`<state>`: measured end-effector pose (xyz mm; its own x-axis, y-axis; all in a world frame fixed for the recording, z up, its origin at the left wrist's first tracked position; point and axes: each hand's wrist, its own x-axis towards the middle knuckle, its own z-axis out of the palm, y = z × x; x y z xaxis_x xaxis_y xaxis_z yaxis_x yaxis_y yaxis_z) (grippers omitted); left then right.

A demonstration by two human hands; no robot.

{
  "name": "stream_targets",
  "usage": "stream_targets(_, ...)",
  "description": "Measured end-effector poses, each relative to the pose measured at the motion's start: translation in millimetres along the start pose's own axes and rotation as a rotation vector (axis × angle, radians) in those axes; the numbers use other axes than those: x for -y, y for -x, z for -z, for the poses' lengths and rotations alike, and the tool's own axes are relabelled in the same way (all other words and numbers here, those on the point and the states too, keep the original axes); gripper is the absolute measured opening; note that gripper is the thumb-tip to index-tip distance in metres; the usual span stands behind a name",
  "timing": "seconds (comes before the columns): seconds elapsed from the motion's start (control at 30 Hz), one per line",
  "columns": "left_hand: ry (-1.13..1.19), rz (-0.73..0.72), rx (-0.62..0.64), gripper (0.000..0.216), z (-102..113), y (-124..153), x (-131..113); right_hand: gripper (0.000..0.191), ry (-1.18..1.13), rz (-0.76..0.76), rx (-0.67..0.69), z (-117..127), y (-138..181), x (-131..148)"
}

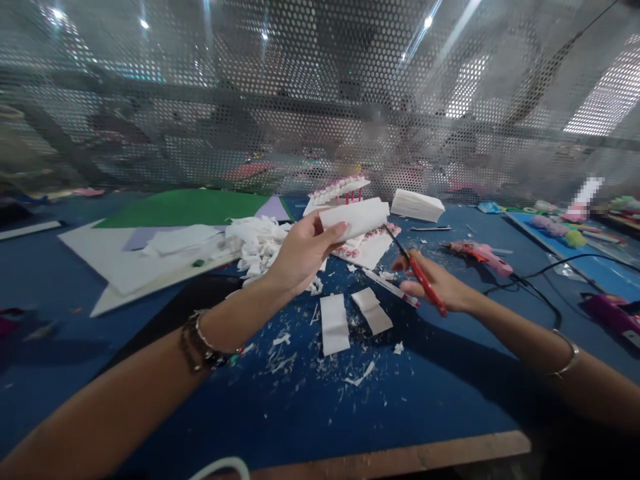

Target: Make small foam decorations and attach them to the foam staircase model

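My left hand (305,250) pinches a folded white paper strip (355,219) between thumb and fingers, held up over the table. In my right hand (440,283) is a pair of red-handled scissors (424,283), its dark blades pointing up and left at the right end of the strip. How far the blades are apart I cannot tell. Beneath my hands lie two cut white paper pieces (335,325), a white pen-like stick (390,287) and many paper scraps. Behind the strip, partly hidden, stands a white paper model (345,190) with pink trim and red posts.
A heap of white paper strips (257,240) lies left, beside white sheets and a green sheet (185,208). A folded white stack (417,205) stands behind. To the right are a pink glue gun (483,257) with a black cord and a blue board (565,247). Perforated mesh (300,100) rises behind.
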<state>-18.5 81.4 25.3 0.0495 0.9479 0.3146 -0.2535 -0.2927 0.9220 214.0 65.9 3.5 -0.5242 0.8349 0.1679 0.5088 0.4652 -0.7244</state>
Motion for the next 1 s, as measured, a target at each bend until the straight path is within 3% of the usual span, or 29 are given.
stream_targets(0.27, 0.105, -0.232, -0.097, 0.020, -3, 0, -10, 0.056, -0.069, 0.043, 0.058, -23, -5, 4)
stream_targets(0.47, 0.061, -0.183, -0.121, 0.010, -5, 5, -21, 0.056, -0.091, 0.034, 0.101, -28, -9, 14)
stream_targets(0.7, -0.035, -0.432, 0.017, 0.011, -5, 12, -23, 0.053, -0.155, 0.129, 0.129, -32, -19, 31)
stream_targets(0.9, -0.155, -0.409, 0.117, 0.022, -5, 15, -12, 0.054, -0.179, 0.184, 0.132, -33, -21, 31)
stream_targets(1.0, -0.122, -0.410, 0.073, 0.021, -6, 15, -11, 0.058, -0.169, 0.170, 0.137, -33, -19, 31)
